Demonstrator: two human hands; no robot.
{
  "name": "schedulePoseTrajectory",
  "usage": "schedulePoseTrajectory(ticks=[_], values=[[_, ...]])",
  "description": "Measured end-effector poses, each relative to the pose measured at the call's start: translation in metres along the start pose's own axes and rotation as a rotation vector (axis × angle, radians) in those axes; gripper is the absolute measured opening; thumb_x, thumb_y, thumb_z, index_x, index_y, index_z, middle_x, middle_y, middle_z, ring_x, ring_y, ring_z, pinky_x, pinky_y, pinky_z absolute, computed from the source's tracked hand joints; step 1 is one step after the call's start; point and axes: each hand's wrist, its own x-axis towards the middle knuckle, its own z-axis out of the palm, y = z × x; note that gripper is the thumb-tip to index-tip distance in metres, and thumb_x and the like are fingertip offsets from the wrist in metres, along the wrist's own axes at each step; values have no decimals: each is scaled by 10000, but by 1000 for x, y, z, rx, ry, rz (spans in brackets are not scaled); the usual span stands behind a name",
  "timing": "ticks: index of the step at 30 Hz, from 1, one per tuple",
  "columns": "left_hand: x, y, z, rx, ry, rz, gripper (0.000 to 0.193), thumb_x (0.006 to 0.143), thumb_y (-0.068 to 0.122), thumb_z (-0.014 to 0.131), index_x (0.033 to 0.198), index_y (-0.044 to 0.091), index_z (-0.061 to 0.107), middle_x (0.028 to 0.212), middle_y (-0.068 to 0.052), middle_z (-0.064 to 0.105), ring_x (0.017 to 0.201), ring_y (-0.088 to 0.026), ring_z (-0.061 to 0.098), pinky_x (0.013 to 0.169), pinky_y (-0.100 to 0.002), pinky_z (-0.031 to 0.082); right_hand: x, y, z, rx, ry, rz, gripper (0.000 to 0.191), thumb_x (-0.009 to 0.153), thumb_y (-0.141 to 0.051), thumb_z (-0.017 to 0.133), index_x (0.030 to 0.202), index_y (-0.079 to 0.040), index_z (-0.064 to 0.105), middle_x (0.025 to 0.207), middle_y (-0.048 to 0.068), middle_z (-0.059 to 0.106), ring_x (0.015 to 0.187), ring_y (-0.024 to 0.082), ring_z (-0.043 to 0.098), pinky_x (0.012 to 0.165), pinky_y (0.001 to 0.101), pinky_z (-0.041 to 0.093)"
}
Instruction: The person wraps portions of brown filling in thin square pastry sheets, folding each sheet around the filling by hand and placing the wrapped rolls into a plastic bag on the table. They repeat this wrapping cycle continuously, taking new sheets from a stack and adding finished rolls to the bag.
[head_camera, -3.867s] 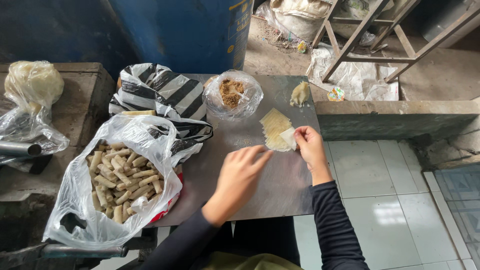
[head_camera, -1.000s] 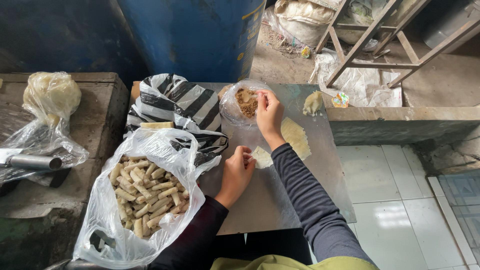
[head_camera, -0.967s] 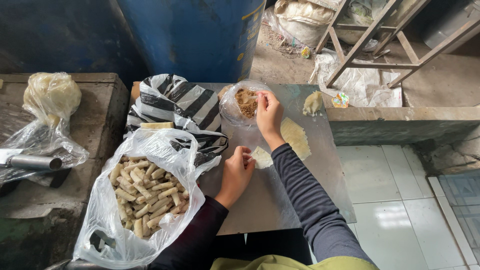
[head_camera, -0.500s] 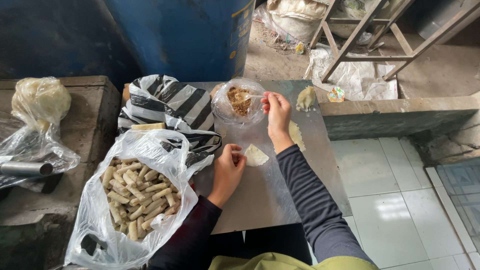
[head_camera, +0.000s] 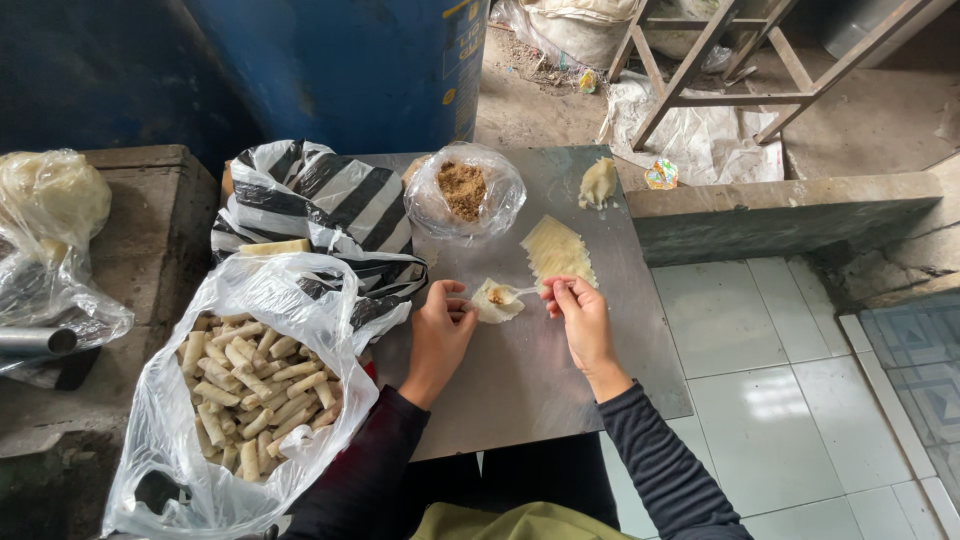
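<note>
- At the centre of the frame, the left hand (head_camera: 440, 335) pinches the edge of a small wrapper (head_camera: 497, 301) lying on the grey table (head_camera: 520, 390), its grip closed on that edge.
- The right hand (head_camera: 582, 318) holds a small spoon (head_camera: 522, 292), grip clamped on the handle, with the tip over the wrapper, where a dab of brown filling (head_camera: 495, 296) already sits.
- Judged from this, the filling step is in hand; the wrapper lies open and not yet rolled.
- Work done: the clear bag (head_camera: 200, 400) at lower left holds a heap of finished rolls (head_camera: 255, 385).
- Work left: a stack of unused wrappers (head_camera: 557, 250) lies just above the right hand, and the bag of filling (head_camera: 465, 190) at upper centre looks well stocked.
- A lump of dough (head_camera: 598, 183) sits near the table's upper right corner; a striped bag (head_camera: 310, 205) lies at upper left of the table, behind the rolls.
</note>
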Motion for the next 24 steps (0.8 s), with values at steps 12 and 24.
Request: schedulePoseTrajectory(ticks=[12,24], values=[[1,-5,4,10,-20,-28,310,897,82,694,1173,-13,589,913,-146,782,790,-187,783,664,-289,606,-25,6,-5,-337,-160,-348,124,1034,-15,601,1084,-48,709,1006,15,700,847,84,631,795,237,550],[1,-7,6,-71,-27,-47,301,914,104,696,1170,-18,596,936,-141,780,810,-166,775,666,-282,595,-38,-21,-13,-556,-218,-533,251,941,116,611,1077,-61,727,982,29,691,859,101,657,812,232,552]])
